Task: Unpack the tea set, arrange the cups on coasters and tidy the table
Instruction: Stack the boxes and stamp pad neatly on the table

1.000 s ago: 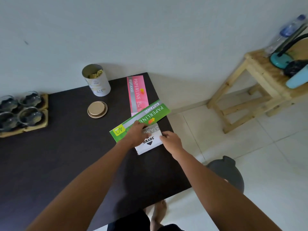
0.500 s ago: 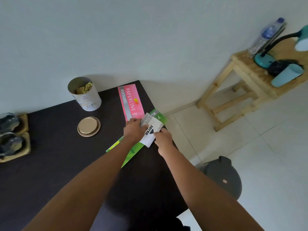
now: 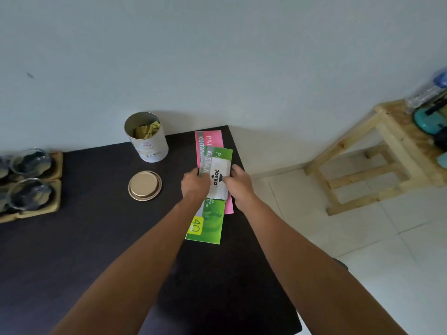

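Note:
A green receipt book (image 3: 208, 221) lies lengthwise on top of a pink receipt book (image 3: 212, 139) at the dark table's (image 3: 72, 250) far right edge. On the green one rests a small white Joyko pack (image 3: 219, 180). My left hand (image 3: 194, 183) grips the pack and the green book from the left. My right hand (image 3: 238, 183) holds the pack's right side. Glass cups (image 3: 31, 192) sit on wooden coasters (image 3: 54, 165) at the far left.
An open round tin (image 3: 147, 141) with yellowish packets stands at the back of the table, its gold lid (image 3: 145, 185) lying in front of it. A wooden stool (image 3: 377, 151) with a bottle and teal items stands on the tiled floor to the right.
Both hands have turned the green book from a slant to lengthwise and laid it on the pink book, with the white pack now on top of it.

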